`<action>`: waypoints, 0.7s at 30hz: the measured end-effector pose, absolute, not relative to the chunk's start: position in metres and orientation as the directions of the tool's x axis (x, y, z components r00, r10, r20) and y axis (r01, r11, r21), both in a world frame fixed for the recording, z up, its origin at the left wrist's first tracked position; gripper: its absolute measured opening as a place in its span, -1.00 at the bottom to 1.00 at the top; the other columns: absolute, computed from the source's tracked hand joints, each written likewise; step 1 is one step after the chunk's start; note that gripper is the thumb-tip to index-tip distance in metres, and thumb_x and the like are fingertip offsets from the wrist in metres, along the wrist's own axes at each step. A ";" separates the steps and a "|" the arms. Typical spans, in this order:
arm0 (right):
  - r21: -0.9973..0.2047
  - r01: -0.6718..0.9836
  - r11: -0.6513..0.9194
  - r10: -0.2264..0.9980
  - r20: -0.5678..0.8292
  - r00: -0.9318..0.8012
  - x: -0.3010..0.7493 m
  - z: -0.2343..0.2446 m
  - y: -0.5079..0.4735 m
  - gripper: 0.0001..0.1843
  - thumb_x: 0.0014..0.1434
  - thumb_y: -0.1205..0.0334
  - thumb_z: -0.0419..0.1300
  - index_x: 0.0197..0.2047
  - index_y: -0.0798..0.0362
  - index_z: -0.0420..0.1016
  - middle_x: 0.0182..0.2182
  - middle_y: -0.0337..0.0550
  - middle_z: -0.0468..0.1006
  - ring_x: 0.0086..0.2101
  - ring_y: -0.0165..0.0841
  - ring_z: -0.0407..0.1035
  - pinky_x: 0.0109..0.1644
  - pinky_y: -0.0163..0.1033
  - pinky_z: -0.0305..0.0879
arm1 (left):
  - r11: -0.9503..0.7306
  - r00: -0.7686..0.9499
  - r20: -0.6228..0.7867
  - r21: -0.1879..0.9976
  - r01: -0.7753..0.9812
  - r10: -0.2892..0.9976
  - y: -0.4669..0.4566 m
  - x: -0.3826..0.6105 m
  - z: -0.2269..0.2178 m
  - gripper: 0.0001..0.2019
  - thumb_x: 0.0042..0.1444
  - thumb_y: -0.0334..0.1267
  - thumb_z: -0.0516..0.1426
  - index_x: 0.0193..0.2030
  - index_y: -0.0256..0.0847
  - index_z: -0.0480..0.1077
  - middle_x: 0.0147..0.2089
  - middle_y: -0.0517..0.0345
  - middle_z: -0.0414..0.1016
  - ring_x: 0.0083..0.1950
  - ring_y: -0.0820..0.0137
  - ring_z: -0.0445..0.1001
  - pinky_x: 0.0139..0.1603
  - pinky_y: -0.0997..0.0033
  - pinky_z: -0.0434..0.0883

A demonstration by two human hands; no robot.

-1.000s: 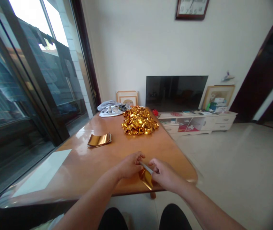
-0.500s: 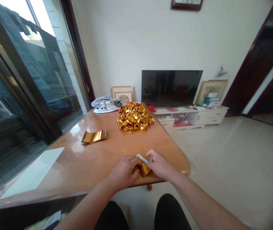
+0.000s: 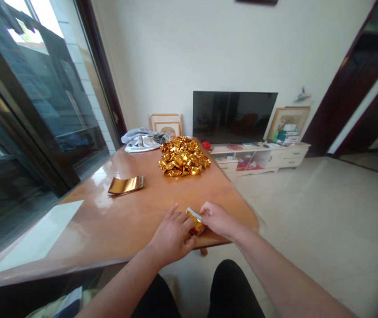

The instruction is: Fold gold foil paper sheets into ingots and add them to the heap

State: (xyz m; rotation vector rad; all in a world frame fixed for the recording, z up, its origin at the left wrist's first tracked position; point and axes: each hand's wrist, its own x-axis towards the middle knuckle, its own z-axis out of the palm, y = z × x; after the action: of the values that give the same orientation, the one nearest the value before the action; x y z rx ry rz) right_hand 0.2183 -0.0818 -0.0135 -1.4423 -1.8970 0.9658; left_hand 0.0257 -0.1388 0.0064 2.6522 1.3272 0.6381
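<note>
along the left edge of the table (image 3: 155, 192) lies a white sheet (image 3: 39, 238), and to the right of it sits a small stack of gold paper (image 3: 124, 185), its top leaf curling up at the ends. past that, at the far end, some crumpled clothes (image 3: 144, 140) rest beside a big pile of folded gold pieces (image 3: 184, 157). nearer, at the front edge, the left hand (image 3: 172, 236) lies palm down over the left side of one gold paper (image 3: 197, 226), its fingers partly spread and one lifted clear; whether it pinches the paper or only presses, i cannot tell. that paper is between the two hands, with a pale strip showing along its far edge. the right hand (image 3: 218, 218) is drawn narrow, thumb and finger nipping the paper's right end.

the step in hand looks like folding this single piece, seemingly not finished. the next move, i'd judge, calls for the left fingers to pin the paper steady while the right ones guide the pale edge and crease it.
</note>
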 end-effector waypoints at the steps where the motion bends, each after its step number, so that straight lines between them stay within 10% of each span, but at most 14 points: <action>1: -0.781 0.593 0.196 0.961 0.032 -0.275 0.221 -0.011 -0.084 -0.96 0.14 0.28 0.23 -0.30 0.03 0.44 -0.43 -0.26 0.53 -0.40 -0.39 0.33 -0.35 -0.35 0.12 | -0.615 0.533 0.316 0.281 0.737 0.784 -0.139 0.025 0.007 -0.87 0.09 -0.32 0.20 -0.20 -0.08 0.46 -0.14 0.09 0.50 -0.01 0.21 0.44 0.47 -0.03 -0.08; 10: -0.404 0.694 0.596 0.797 0.193 -0.572 0.240 0.004 -0.107 -0.86 0.11 0.40 0.20 -0.26 0.00 0.53 -0.27 -0.19 0.49 -0.17 -0.31 0.32 -0.11 -0.28 0.16 | -0.608 0.531 0.301 0.318 0.727 0.792 -0.139 0.024 0.008 -0.88 0.10 -0.33 0.20 -0.21 -0.08 0.49 -0.15 0.10 0.50 -0.03 0.23 0.44 0.45 -0.05 -0.06; 21: -0.455 0.681 0.574 0.816 0.241 -0.526 0.251 -0.011 -0.123 -0.94 0.19 0.33 0.24 -0.24 0.01 0.52 -0.27 -0.19 0.48 -0.18 -0.30 0.32 -0.12 -0.25 0.20 | -0.614 0.538 0.309 0.258 0.746 0.784 -0.139 0.026 0.009 -0.93 0.20 -0.26 0.16 -0.27 -0.10 0.49 -0.16 0.07 0.50 -0.01 0.22 0.41 0.40 -0.04 0.02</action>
State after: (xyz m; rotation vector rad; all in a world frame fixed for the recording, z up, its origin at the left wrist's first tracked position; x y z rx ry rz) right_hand 0.2509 -0.1227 -0.0109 -1.2047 -2.3800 0.4274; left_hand 0.0263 -0.1392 0.0094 2.6708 1.3329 0.6104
